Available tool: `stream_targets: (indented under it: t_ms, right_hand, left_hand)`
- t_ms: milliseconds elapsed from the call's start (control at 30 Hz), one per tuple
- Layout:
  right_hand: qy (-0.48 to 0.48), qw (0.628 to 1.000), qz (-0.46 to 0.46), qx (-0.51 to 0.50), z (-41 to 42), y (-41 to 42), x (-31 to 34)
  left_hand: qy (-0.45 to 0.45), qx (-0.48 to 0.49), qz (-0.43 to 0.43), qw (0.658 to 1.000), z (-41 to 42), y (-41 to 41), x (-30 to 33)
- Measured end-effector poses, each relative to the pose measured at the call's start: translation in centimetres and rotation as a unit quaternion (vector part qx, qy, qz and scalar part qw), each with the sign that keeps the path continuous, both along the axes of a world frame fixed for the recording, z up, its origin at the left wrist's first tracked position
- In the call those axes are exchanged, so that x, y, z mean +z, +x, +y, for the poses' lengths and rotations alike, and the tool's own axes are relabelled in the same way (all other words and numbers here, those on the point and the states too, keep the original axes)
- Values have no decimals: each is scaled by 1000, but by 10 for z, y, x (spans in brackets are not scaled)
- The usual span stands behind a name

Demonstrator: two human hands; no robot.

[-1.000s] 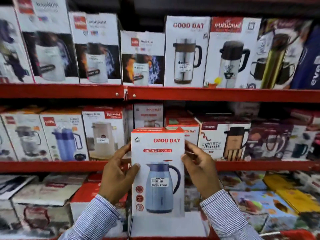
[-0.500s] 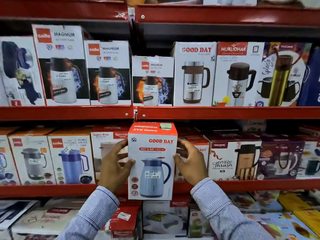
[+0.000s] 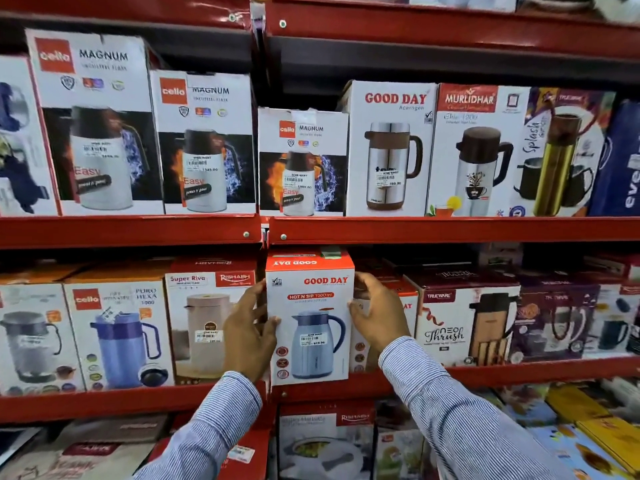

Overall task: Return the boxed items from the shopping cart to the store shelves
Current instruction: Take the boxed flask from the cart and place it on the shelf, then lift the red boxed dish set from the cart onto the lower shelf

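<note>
Setting: red store shelves (image 3: 450, 230) crowded with boxed flasks
Grip: Good Day box (image 3: 310, 327) is clasped upright between left hand (image 3: 247, 336) and right hand (image 3: 377, 315); fingers are wrapped along both side edges
Position: middle shelf edge, beside Rishabh box (image 3: 204, 320)
Box: white with red top; blue jug pictured
</note>
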State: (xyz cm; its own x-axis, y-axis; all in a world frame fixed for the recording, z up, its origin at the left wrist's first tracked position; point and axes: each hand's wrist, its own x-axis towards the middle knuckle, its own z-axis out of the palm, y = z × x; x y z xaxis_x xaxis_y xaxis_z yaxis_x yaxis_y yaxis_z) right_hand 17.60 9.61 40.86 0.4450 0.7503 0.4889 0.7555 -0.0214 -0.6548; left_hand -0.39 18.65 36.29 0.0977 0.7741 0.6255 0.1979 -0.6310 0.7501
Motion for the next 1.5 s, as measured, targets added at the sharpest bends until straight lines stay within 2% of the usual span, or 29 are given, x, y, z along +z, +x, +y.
stream_targets:
  t_ms: [300,433,600,700,900,1033,1100,1300,1500]
  right_hand:
    - [-40,996,-72,-45,21,7,5]
    - [-50,995,-64,-52,31,10,0]
    - [-71,994,-73,-45,36,11,-8]
    - [-42,994,-86,-43,39,12,-15]
    - [-29,977,-207,-49,32,17,-48]
    - [-46,952,-295,-71,-5,12,-90]
    - [-72,943,-317,-79,-27,12,-119]
    - [-184,936,-293,-60,-92,11,-234]
    - [-323,928,-185,-27,-158,4,-342]
  left_hand:
    - [46,23,5,999,16,13,-4]
    - [29,20,1,999,28,18,-8]
    - [-16,37,42,998,40,24,-25]
    - [-17,43,67,997,35,25,-25]
    - [18,50,122,991,14,19,-39]
    - [137,90,262,951,-36,8,-72]
    - [134,84,335,929,-56,3,-99]
    - [49,47,475,877,-102,-12,-194]
    - [-106,-38,533,838,-157,-30,-292]
